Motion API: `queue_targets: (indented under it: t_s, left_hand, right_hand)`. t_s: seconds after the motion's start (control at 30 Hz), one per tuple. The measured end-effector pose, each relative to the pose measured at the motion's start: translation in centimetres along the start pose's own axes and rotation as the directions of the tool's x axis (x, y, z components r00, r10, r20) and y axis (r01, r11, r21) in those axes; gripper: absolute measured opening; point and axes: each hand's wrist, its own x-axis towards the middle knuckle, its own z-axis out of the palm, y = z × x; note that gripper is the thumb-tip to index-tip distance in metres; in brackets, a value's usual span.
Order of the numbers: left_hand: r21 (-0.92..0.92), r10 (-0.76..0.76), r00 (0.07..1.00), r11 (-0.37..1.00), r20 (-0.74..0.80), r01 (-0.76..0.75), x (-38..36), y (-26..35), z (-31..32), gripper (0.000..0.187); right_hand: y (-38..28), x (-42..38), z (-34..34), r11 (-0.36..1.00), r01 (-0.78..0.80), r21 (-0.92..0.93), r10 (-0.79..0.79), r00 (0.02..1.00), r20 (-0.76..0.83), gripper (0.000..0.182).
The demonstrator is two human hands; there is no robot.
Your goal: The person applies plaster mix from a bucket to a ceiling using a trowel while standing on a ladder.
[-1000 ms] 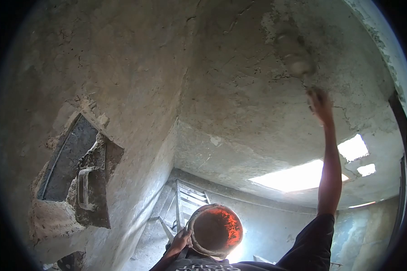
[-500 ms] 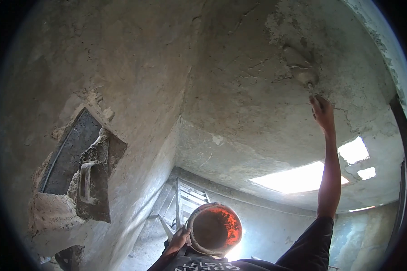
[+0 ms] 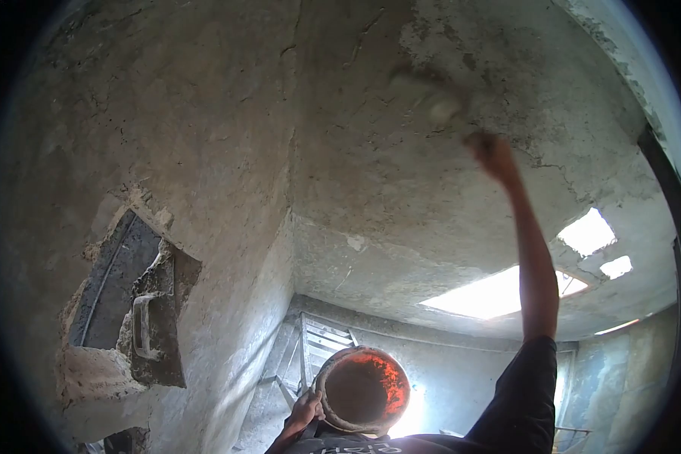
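Observation:
My right hand (image 3: 493, 157) is raised high against the plastered surface, its fingers closed round the handle of a trowel (image 3: 443, 106). Motion blurs both the trowel and the fingers. The trowel's blade lies close to the rough grey plaster (image 3: 386, 189); whether it touches cannot be told. Low in the view, my left hand (image 3: 306, 406) grips the left rim of a round bucket (image 3: 362, 390). Orange-red patches show on the bucket's inner right side, and its mouth faces the camera.
At left, a broken-edged recess holds a float (image 3: 157, 333) with a loop handle. A metal ladder (image 3: 305, 352) stands behind the bucket. Bright openings (image 3: 480, 295) break the surface at right. A dark vertical frame (image 3: 662, 170) runs along the right edge.
My right hand and the trowel have swept left across the plaster and are now blurred. The camera view has shifted slightly. My left hand still holds the bucket.

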Motion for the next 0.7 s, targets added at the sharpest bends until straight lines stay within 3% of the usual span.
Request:
queue_targets:
  t_s: [0.07,0.13,0.23,0.37,0.47,0.53,0.63,0.7]
  left_hand:
    - [0.002,-0.008,1.000,1.000,0.002,0.008,0.3,-0.8,-0.8,0.025]
    - [-0.005,-0.005,1.000,1.000,0.020,0.005,0.3,-0.8,-0.7,0.026]
    - [-0.031,-0.014,1.000,0.999,0.022,0.015,0.5,-0.5,-0.6,0.025]
    - [-0.020,0.007,0.999,1.000,0.041,-0.006,0.4,-0.6,-0.7,0.025]
    - [0.028,0.019,0.999,0.999,0.035,-0.020,0.6,-1.2,-1.1,0.025]
    - [-0.018,0.019,0.999,1.000,0.044,-0.018,0.5,-1.3,-1.0,0.026]
    - [-0.040,0.022,0.999,0.999,0.032,-0.020,0.2,-1.0,-0.8,0.026]
    - [-0.061,0.042,0.997,0.997,0.063,-0.039,0.3,-1.2,-0.9,0.027]
  right_hand:
    - [-2.6,0.8,-5.4,0.997,-0.068,0.024,0.072,0.974,-0.216,0.045]
    - [-6.7,0.4,-8.3,0.936,-0.240,0.257,0.317,0.893,-0.320,0.045]
    - [-8.2,-0.5,-8.4,0.932,-0.270,0.244,0.320,0.927,-0.196,0.047]
    - [-4.4,-1.6,1.7,0.999,-0.031,0.020,0.029,0.998,0.064,0.043]
    - [-5.9,-3.2,6.5,1.000,-0.016,-0.006,0.017,0.988,0.151,0.044]
    - [-7.0,-3.1,7.1,0.992,-0.076,-0.101,0.096,0.972,0.215,0.046]
    - [-5.7,0.4,3.9,0.992,-0.099,-0.083,0.112,0.979,0.172,0.047]
    - [-3.4,3.2,-0.1,0.994,0.108,-0.001,-0.107,0.984,-0.145,0.051]
